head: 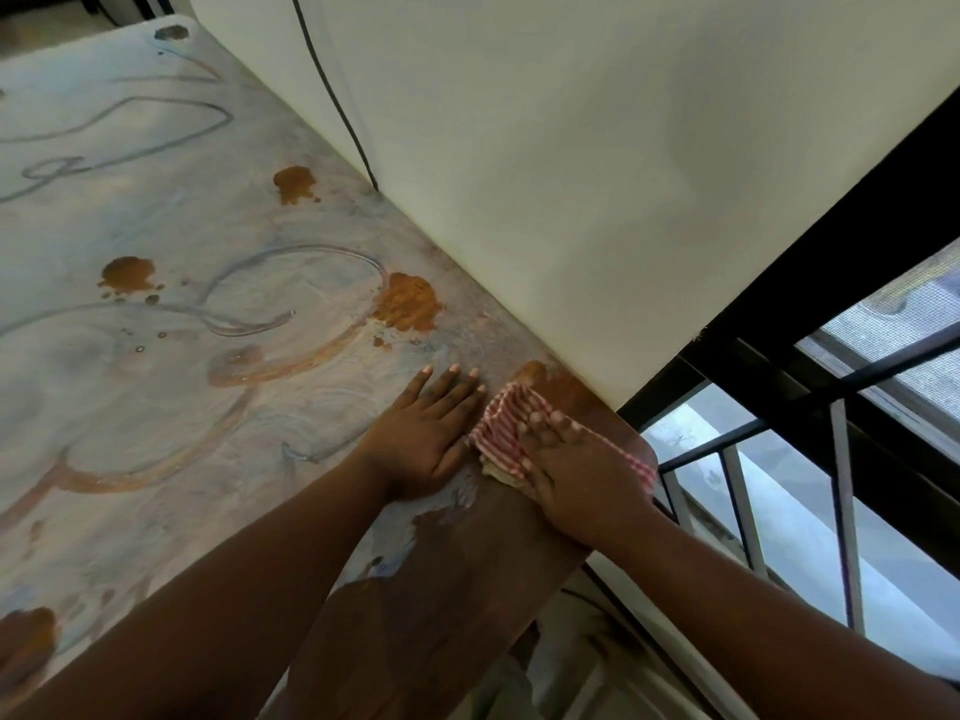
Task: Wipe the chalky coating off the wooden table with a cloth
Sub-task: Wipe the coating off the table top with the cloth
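Chalky swirls covered most of the wooden surface (pixel 156 252). At 4 o'clock my right hand (pixel 576 475) gripped the striped cloth (pixel 501 423), fingers curled over it; just beside, my left hand (pixel 426 439) lay flat, fingers together.

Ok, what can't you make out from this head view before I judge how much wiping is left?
- Table: the left side and near end run off the frame; both forearms hide a strip of it.
- Cloth: the right hand covers much of it, so its underside and soiling are unseen.
- Surface beneath the flat left hand: hidden.
- Cable on the wall: both ends are out of sight.
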`<state>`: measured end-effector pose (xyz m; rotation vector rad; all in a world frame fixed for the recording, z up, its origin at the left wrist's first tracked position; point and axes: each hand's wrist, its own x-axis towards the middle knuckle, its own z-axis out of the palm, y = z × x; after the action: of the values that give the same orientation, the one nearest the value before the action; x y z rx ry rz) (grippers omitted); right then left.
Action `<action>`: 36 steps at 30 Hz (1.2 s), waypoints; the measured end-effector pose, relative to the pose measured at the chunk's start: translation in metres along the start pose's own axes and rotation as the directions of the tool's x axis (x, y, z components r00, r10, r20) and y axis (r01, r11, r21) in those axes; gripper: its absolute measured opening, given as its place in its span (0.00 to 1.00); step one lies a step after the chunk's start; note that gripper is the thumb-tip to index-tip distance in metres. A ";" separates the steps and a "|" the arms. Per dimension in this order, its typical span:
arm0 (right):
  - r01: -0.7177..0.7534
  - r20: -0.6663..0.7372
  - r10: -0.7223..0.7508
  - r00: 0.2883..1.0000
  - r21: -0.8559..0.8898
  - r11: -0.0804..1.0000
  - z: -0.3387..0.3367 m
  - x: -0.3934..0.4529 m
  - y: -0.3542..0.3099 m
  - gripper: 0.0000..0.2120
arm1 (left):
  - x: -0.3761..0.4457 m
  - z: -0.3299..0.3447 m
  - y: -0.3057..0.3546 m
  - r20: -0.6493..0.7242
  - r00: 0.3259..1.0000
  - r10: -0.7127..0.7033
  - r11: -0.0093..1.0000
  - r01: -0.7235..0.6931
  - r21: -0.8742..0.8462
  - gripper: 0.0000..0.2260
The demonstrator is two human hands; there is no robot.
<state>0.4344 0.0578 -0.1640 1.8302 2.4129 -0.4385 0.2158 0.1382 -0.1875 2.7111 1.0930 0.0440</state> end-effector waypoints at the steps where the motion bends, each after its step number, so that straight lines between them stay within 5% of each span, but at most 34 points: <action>1: 0.019 0.033 -0.018 0.999 -0.033 0.999 -0.004 -0.004 0.006 0.27 | 0.000 0.000 -0.001 0.006 1.000 0.003 1.000 -0.003 0.002 0.31; 8: -0.136 0.012 0.136 0.991 0.043 0.990 -0.023 0.054 0.011 0.24 | 0.001 -0.001 0.000 -0.040 0.999 -0.028 1.000 0.028 -0.004 0.29; 14: 0.047 0.016 -0.048 0.999 0.041 0.998 -0.010 0.019 0.020 0.24 | -0.002 -0.003 0.004 -0.077 0.995 -0.064 0.998 0.065 0.003 0.32; 22: -0.195 0.013 0.197 0.980 -0.091 0.977 -0.021 0.088 0.001 0.28 | -0.003 -0.007 0.007 -0.079 0.990 -0.121 0.992 0.122 0.011 0.34; 29: 0.155 0.054 -0.157 0.986 0.040 0.987 -0.014 0.014 0.021 0.26 | -0.039 -0.012 0.001 -0.054 0.986 -0.156 0.988 0.156 0.001 0.33; 36: -0.084 -0.045 0.089 0.995 0.109 0.990 -0.018 0.075 0.004 0.24 | -0.070 -0.009 -0.007 -0.015 0.976 -0.219 0.976 0.219 0.008 0.35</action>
<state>0.4191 0.1335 -0.1650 2.0037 2.3730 -0.5311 0.1593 0.0971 -0.1768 2.5848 1.3920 0.0227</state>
